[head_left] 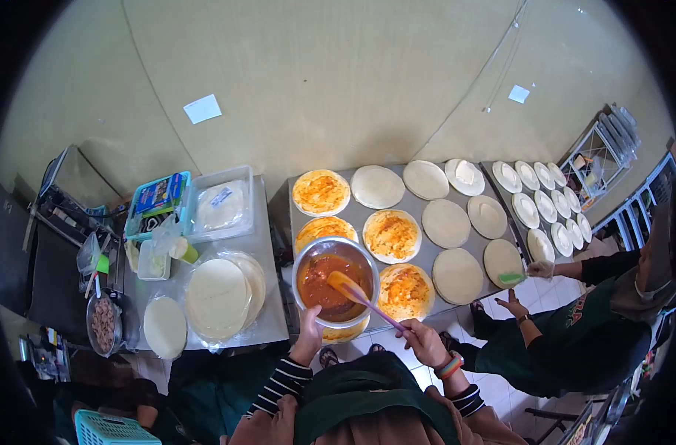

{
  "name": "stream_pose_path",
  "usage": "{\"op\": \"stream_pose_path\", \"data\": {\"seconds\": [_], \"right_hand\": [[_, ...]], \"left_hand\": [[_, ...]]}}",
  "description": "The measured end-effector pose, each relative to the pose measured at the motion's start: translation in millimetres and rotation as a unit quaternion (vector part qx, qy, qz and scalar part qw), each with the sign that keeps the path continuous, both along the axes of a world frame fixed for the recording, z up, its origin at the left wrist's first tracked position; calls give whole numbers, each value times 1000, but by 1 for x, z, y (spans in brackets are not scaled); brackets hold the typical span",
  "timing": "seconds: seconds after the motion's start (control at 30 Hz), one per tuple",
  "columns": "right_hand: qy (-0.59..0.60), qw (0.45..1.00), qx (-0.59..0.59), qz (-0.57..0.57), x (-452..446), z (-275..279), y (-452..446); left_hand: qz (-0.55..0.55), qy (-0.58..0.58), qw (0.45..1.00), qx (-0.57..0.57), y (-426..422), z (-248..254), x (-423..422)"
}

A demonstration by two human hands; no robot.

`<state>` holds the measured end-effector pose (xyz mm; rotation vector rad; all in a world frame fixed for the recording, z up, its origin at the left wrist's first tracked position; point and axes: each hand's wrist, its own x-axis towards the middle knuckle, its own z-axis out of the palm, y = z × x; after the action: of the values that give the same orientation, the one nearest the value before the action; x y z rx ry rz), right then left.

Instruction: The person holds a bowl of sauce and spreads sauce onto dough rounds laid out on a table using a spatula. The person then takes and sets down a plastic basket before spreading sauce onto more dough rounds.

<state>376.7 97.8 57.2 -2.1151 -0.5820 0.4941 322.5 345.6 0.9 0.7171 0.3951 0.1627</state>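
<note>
Pretty bright through the middle, kinda flat and even on the pale wall (301, 74), then dropping off fast toward the edges. Cool-ish white light from somewhere out of frame, hard to tell exactly where. Soft, smudgy shadow on the wall just above the table (358, 213). Glints on the metal bowl (366, 261) and a sheen on the plastic bag (234, 211). Really bright on the floor tiles (523, 326), bluish too. Super murky around the turquoise basket (115, 430) at lower left. Heavy fisheye: black corners, bowed wall lines, leaning shelves (601, 159). Decently sharp centrally, mushier toward the rim.
</note>
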Motion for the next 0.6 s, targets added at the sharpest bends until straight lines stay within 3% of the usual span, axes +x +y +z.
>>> {"op": "stream_pose_path", "data": {"seconds": [0.03, 0.17, 0.2, 0.3, 0.37, 0.4, 0.43, 0.47, 0.53, 0.6], "right_hand": [[141, 987, 77, -22, 1, -2, -6], [209, 954, 200, -79, 17, -19, -31], [299, 924, 207, -119, 27, -15, -38], [297, 919, 209, -155, 68, -40, -62], [265, 934, 178, -160, 106, -71, -71], [85, 981, 124, -121, 129, -97, -75], [-98, 990, 67, -77, 146, -111, -78], [-95, 991, 67, -68, 159, -111, -78], [-144, 980, -140, -15, 185, -107, -67], [-198, 971, -131, 21, 206, -125, -61]], "left_hand": [[-12, -13, 1000, -9, -2, -9, 7], [-13, -14, 999, -49, -14, -38, 32], [-12, -13, 998, -53, -18, -39, 37], [2, 37, 997, -61, -28, -45, 46], [35, 67, 995, -71, -34, -51, 45], [60, 95, 990, -79, -37, -55, 44], [69, 97, 990, -80, -38, -61, 40], [92, 97, 988, -79, -39, -69, 34], [138, 104, 983, -64, -44, -67, 26], [185, 105, 976, -53, -52, -40, 21]]}}
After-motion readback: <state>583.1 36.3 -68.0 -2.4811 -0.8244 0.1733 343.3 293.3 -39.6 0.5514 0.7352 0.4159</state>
